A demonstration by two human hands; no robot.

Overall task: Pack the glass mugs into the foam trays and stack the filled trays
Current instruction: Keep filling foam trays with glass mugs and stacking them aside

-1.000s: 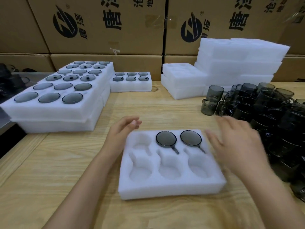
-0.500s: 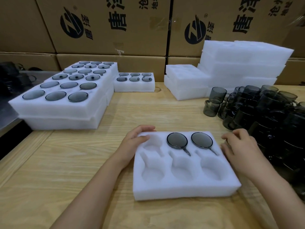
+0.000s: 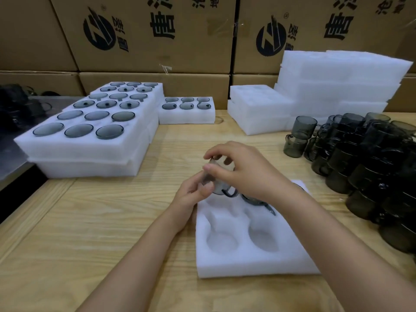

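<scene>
A white foam tray (image 3: 247, 264) with round pockets lies on the wooden table in front of me. A smoky glass mug (image 3: 217, 188) hangs tilted over the tray's far left pocket, held by both hands. My right hand (image 3: 245, 170) grips it from above, fingers curled round its rim. My left hand (image 3: 193, 194) pinches its left side. A second mug (image 3: 254, 200) sits in the far middle pocket, handle pointing toward me. My right forearm hides the tray's far right pocket. The near pockets hold nothing.
Loose dark mugs (image 3: 371, 158) are heaped at the right. A stack of filled trays (image 3: 90, 152) stands at the left, with one small filled tray (image 3: 186, 117) behind it. Empty foam trays (image 3: 337, 86) are piled at the back right against cardboard boxes (image 3: 157, 41).
Both hands have left the tray's edges and come together above its far left pocket. A mug is now held between them.
</scene>
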